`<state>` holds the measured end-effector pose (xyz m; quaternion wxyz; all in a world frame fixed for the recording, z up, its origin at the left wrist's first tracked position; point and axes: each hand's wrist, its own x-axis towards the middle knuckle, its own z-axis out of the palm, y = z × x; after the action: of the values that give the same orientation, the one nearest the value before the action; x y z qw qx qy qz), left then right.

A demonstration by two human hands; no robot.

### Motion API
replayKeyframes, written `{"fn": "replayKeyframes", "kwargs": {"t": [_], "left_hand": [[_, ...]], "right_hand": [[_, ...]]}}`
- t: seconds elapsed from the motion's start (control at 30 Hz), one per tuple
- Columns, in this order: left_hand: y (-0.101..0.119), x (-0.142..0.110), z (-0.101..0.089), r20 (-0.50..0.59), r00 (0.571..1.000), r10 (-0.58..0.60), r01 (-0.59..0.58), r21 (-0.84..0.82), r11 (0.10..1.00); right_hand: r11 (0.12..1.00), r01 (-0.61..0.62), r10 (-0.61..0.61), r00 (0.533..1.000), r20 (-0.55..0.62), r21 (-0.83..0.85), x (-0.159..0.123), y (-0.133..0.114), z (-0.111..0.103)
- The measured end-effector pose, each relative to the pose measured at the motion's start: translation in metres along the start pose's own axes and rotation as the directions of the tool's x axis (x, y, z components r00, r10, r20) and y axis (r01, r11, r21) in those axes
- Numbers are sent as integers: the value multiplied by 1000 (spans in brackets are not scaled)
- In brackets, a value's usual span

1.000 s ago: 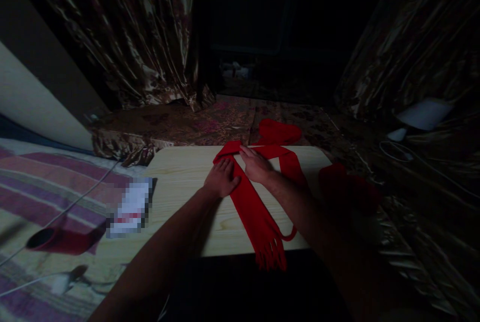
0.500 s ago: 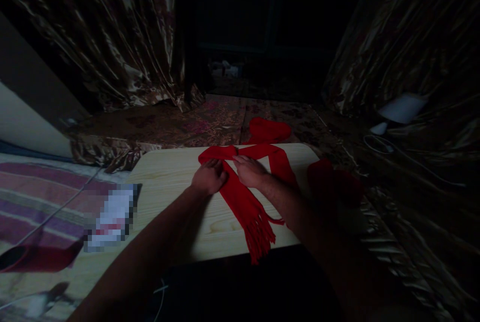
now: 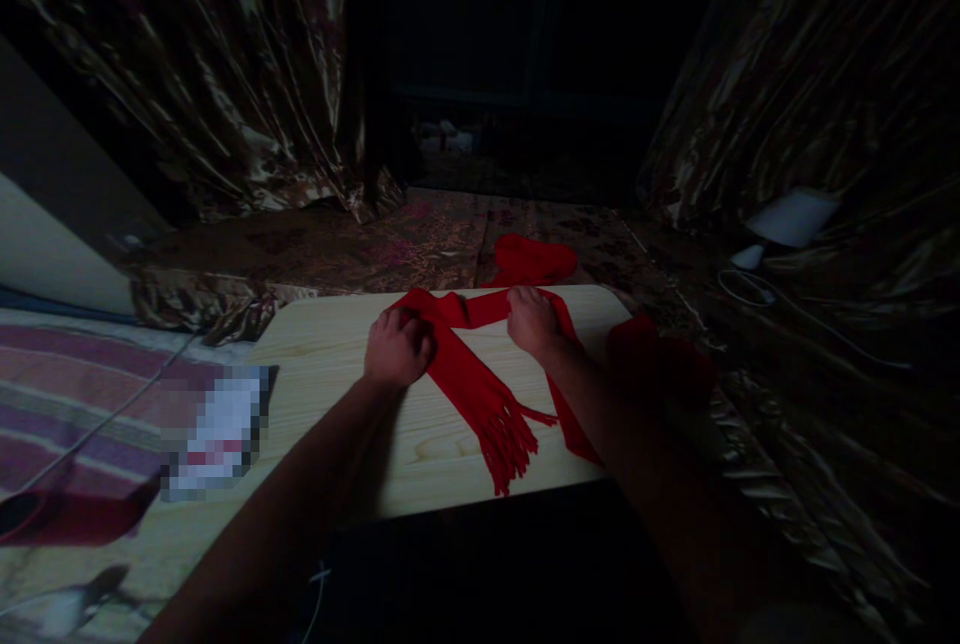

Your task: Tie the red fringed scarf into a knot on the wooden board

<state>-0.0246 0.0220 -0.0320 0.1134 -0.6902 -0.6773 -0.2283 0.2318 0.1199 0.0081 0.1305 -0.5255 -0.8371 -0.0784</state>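
Note:
A red fringed scarf [image 3: 466, 382] lies bent across the pale wooden table [image 3: 330, 344]. One tasselled end slants toward the table's near edge. My left hand [image 3: 399, 344] grips the scarf at its left bend, fingers curled over the cloth. Farther right, my right hand [image 3: 534, 319] is closed on the stretch of scarf running along the table's far side. From there the cloth turns down along the right, partly hidden behind my right forearm.
Beyond the table's far edge sits a red cloth bundle [image 3: 532, 259]. More dark red fabric [image 3: 660, 354] lies at the right edge. A white lamp [image 3: 795, 217] with a cord stands farther right. A blurred-out packet [image 3: 221, 432] lies at left, near a red object [image 3: 75, 516].
My right hand has moved right along the scarf, away from my left hand. My left hand has shifted slightly left, and the fringed end has drawn up a little from the near edge.

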Motion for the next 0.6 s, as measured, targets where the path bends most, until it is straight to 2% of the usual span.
{"fn": "replayKeyframes", "kwargs": {"t": [0.1, 0.23, 0.3, 0.43, 0.6], "left_hand": [[-1, 0, 1, -8, 999, -48, 48, 0, 999], [-8, 4, 11, 90, 993, -69, 72, -21, 997], [-10, 5, 15, 101, 993, -60, 63, -24, 998], [-11, 5, 16, 114, 992, -62, 66, -33, 997], [-8, 5, 13, 204, 973, -105, 109, -9, 994]], "right_hand": [[995, -45, 47, 999, 18, -84, 8, 28, 4], [992, -95, 110, 977, 184, -88, 16, 53, 10], [989, -114, 130, 972, 196, -91, 17, 60, 11], [994, -83, 92, 988, 124, -71, 20, 70, 13], [999, -44, 35, 960, 277, 26, 33, 72, 18]]}}
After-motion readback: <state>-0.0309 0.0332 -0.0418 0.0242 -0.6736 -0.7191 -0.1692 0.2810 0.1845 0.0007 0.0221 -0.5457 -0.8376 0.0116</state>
